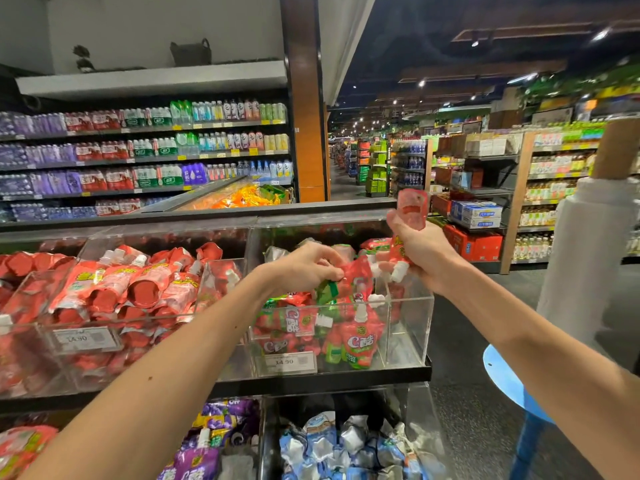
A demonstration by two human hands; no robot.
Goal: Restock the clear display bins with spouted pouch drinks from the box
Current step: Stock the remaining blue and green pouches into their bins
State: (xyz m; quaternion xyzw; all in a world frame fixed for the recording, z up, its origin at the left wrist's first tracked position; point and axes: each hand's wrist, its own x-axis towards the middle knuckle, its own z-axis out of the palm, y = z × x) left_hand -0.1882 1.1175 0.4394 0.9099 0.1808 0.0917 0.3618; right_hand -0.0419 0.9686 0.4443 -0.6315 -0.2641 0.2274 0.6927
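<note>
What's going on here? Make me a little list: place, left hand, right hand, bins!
place: shop aisle, drink shelves behind
left hand: pinches a red pouch in the right bin
right hand: grips a bunch of pouches above that bin, spouts down
left bin: heaped with red pouches
below: purple pouches, blue pouches

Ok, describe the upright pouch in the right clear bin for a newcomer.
Find the right clear bin on the upper black shelf. Against its front wall, right of the price tag, one red-and-green pouch stands cap-up; its neighbours lie tumbled.
</note>
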